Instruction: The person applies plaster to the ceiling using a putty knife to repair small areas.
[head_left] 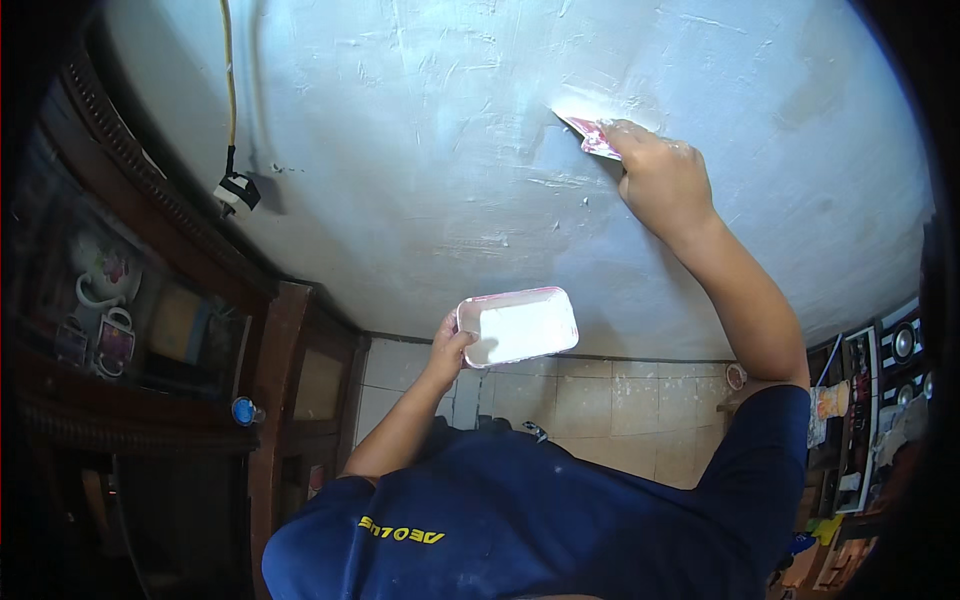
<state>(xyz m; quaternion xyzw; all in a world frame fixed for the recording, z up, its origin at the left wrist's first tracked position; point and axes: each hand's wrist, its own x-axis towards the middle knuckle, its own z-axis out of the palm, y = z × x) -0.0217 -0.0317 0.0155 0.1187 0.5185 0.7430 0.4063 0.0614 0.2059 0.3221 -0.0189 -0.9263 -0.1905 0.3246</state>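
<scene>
White paste in a tub, reddish spreader up at the wall
The right hand pinches the smeared spreader, its fingers bunched close together; where the thumb sits I cannot tell. Its blade lies beside a bright white patch on the bluish-grey wall. The left hand holds the tub by its left end, thumb over the rim, the other fingers mostly hidden, so their spread cannot be told. The tub is below the spreader, well apart from it, above a tiled floor. A yellowish cable hangs at left, near a dark wooden cabinet
</scene>
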